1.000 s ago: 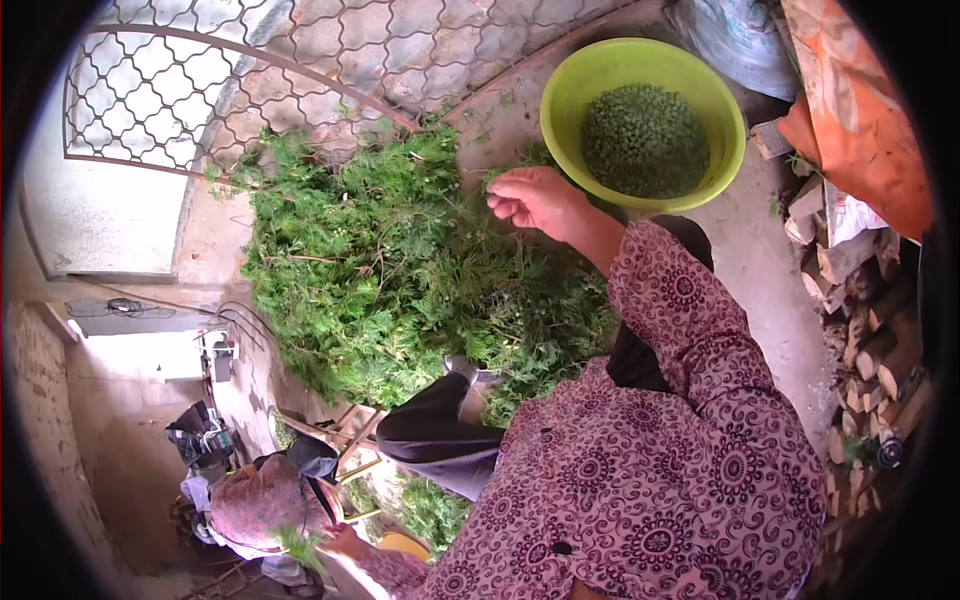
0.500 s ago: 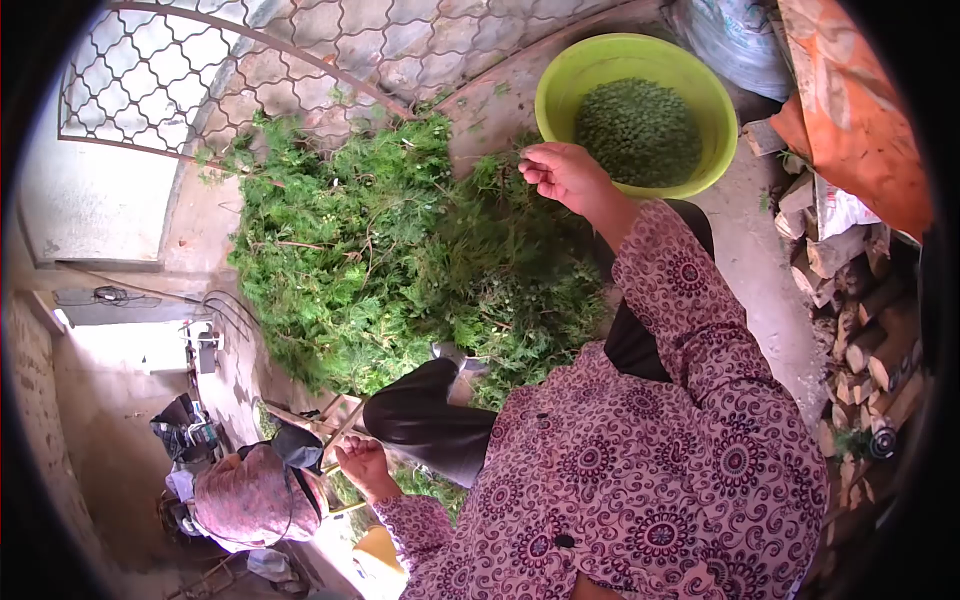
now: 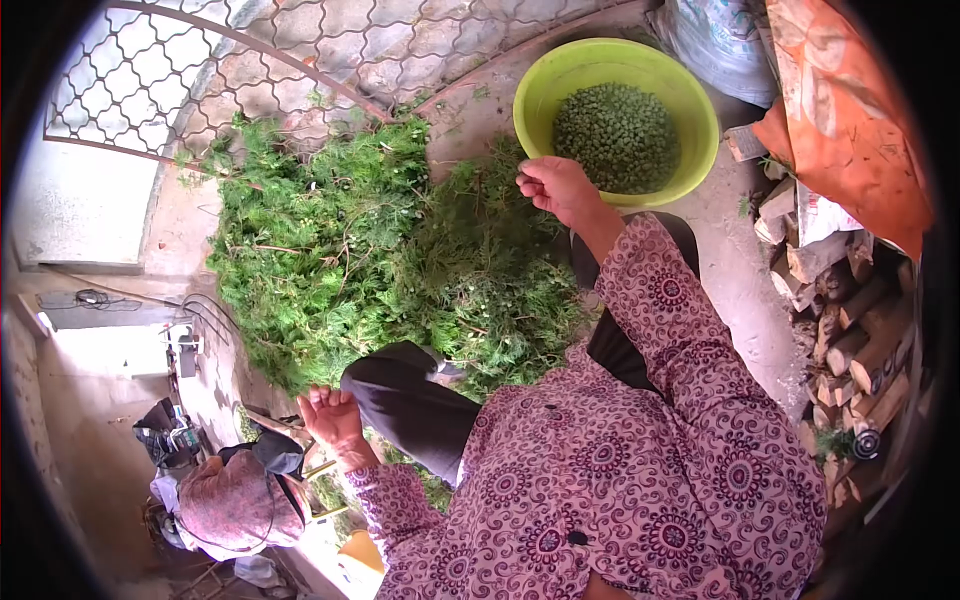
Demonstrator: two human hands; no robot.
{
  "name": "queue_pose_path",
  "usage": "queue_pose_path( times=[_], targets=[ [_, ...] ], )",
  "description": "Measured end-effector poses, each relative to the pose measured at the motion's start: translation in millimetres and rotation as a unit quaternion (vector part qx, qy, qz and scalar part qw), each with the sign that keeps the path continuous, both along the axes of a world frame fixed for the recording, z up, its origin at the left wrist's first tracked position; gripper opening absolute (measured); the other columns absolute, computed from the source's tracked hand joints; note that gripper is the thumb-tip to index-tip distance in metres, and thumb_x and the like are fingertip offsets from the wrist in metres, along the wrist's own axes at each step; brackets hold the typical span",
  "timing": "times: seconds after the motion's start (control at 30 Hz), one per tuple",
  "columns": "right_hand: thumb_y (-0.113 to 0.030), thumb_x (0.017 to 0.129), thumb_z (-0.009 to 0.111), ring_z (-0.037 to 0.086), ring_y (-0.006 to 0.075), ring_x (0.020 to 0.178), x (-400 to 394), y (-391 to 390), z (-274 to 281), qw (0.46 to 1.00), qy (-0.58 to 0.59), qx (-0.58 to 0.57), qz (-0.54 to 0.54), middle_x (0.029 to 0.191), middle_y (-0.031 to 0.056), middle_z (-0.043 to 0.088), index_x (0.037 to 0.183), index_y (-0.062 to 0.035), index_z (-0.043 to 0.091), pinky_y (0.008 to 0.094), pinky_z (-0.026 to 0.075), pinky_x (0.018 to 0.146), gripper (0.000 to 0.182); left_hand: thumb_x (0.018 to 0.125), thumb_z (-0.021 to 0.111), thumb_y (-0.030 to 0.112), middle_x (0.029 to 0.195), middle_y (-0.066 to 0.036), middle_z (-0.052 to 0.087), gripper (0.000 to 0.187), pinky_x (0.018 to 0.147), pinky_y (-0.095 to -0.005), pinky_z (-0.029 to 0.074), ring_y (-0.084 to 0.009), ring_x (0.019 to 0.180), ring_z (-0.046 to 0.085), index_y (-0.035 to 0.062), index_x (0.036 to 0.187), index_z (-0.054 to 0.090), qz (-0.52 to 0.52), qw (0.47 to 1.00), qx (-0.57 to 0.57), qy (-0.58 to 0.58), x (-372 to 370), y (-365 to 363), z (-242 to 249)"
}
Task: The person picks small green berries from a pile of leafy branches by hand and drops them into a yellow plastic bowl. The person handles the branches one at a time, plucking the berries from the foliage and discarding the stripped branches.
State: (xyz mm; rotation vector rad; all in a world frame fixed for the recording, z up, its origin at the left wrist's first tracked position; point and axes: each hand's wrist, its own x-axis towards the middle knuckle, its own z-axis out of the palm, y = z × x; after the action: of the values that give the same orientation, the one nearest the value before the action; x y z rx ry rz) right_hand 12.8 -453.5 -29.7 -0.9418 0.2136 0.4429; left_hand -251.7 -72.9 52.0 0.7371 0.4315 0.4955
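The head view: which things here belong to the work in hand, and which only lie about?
In use:
right hand
left hand
pile of green sprigs
green bowl of small green berries

Lying about:
cut firewood
orange cloth
metal grille

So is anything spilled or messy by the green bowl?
A few green bits lie loose on the ground beside the bowl. The little green balls all sit inside it. Nothing else stands out.

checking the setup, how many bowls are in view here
1: a green bowl at the top of the view, holding small green beads, just beyond the right hand. Others may be hidden under the greenery pile.
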Motion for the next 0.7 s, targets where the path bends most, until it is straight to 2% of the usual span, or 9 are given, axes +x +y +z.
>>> queue_pose_path(
  times=[0.07, 0.13, 0.33, 0.47, 0.53, 0.57, 0.63, 0.67, 0.7],
  targets=[
    [-0.019, 0.082, 0.057, 0.054, 0.0062, 0.061, -2.3, -2.2, -8.2, 0.999, 0.013, -0.029, -0.006, 0.077, 0.0009, 0.060, 0.087, -0.0071, 0.058, 0.0200, 0.042, 0.052, 0.013, 0.085, 0.052, 0.036, 0.071, -0.006, 0.058, 0.033, 0.055, -0.0282, 0.033, -0.0142, 0.055, 0.039, 0.0038, 0.083, 0.060, -0.028, 0.999, 0.005, -0.013, 12.6, -0.7, -1.0],
    [-0.016, 0.079, 0.057, 0.051, 0.0076, 0.051, -4.3, -7.3, -18.8, 0.992, 0.051, -0.110, -0.042, 0.065, 0.0017, 0.057, 0.077, -0.0034, 0.058, 0.0208, 0.039, 0.043, 0.013, 0.085, 0.053, 0.035, 0.071, -0.006, 0.057, 0.032, 0.055, -0.0283, 0.034, -0.0143, 0.056, 0.039, 0.0037, 0.083, 0.060, -0.035, 0.999, -0.007, -0.007, 27.0, -6.8, 1.5],
    [-0.015, 0.078, 0.058, 0.048, 0.0074, 0.045, -12.0, -24.4, -39.7, 0.981, 0.053, -0.169, -0.085, 0.061, 0.0032, 0.056, 0.072, -0.0017, 0.058, 0.0200, 0.035, 0.036, 0.015, 0.085, 0.052, 0.035, 0.070, -0.005, 0.056, 0.032, 0.054, -0.0279, 0.035, -0.0137, 0.055, 0.040, 0.0040, 0.085, 0.060, -0.083, 0.996, -0.018, -0.015, 65.9, -20.7, 1.6],
    [-0.016, 0.078, 0.058, 0.048, 0.0078, 0.045, -13.1, -13.6, -48.8, 0.982, 0.020, -0.174, -0.071, 0.059, 0.0034, 0.056, 0.067, -0.0022, 0.057, 0.0211, 0.035, 0.036, 0.017, 0.085, 0.053, 0.035, 0.070, -0.004, 0.056, 0.030, 0.054, -0.0278, 0.036, -0.0130, 0.055, 0.043, 0.0055, 0.083, 0.059, -0.111, 0.994, -0.024, -0.010, 90.7, -23.3, 1.7],
    [-0.020, 0.078, 0.057, 0.052, 0.0073, 0.053, -15.8, -3.3, -58.4, 0.968, -0.016, -0.248, 0.022, 0.064, 0.0001, 0.057, 0.076, -0.0054, 0.058, 0.0210, 0.040, 0.044, 0.015, 0.084, 0.053, 0.035, 0.070, -0.004, 0.056, 0.029, 0.054, -0.0278, 0.036, -0.0130, 0.055, 0.043, 0.0060, 0.083, 0.058, -0.110, 0.993, -0.036, -0.012, 101.4, -20.9, 0.2],
    [-0.020, 0.078, 0.057, 0.052, 0.0073, 0.053, -17.7, 5.9, -68.6, 0.967, -0.018, -0.253, 0.028, 0.064, 0.0001, 0.057, 0.076, -0.0054, 0.058, 0.0210, 0.040, 0.044, 0.015, 0.084, 0.054, 0.035, 0.070, -0.003, 0.056, 0.029, 0.054, -0.0276, 0.037, -0.0131, 0.055, 0.043, 0.0064, 0.083, 0.058, -0.109, 0.993, -0.039, -0.015, 106.8, -20.2, -0.5],
    [-0.024, 0.074, 0.060, 0.053, 0.0172, 0.048, -22.7, 25.1, -88.0, 0.934, -0.101, -0.340, 0.049, 0.055, 0.0083, 0.057, 0.066, -0.0014, 0.060, 0.0332, 0.043, 0.048, 0.024, 0.084, 0.053, 0.034, 0.069, -0.003, 0.055, 0.028, 0.055, -0.0275, 0.037, -0.0130, 0.055, 0.043, 0.0064, 0.083, 0.057, -0.118, 0.992, -0.049, -0.018, 117.6, -16.4, -2.7],
    [-0.024, 0.074, 0.060, 0.053, 0.0172, 0.048, -26.5, 33.0, -87.9, 0.931, -0.102, -0.346, 0.054, 0.055, 0.0083, 0.057, 0.066, -0.0014, 0.060, 0.0332, 0.043, 0.048, 0.024, 0.085, 0.053, 0.034, 0.069, -0.003, 0.055, 0.028, 0.055, -0.0276, 0.037, -0.0130, 0.055, 0.043, 0.0063, 0.083, 0.057, -0.125, 0.990, -0.054, -0.022, 123.3, -12.8, -5.6],
    [-0.026, 0.072, 0.061, 0.056, 0.0192, 0.054, -31.0, 41.6, -88.7, 0.883, -0.167, -0.421, 0.126, 0.062, 0.0093, 0.059, 0.074, 0.0004, 0.060, 0.0320, 0.045, 0.050, 0.026, 0.085, 0.053, 0.033, 0.069, -0.003, 0.054, 0.027, 0.055, -0.0276, 0.037, -0.0131, 0.055, 0.043, 0.0063, 0.083, 0.056, -0.130, 0.989, -0.062, -0.025, 128.9, -7.6, -10.3]
  ],
)
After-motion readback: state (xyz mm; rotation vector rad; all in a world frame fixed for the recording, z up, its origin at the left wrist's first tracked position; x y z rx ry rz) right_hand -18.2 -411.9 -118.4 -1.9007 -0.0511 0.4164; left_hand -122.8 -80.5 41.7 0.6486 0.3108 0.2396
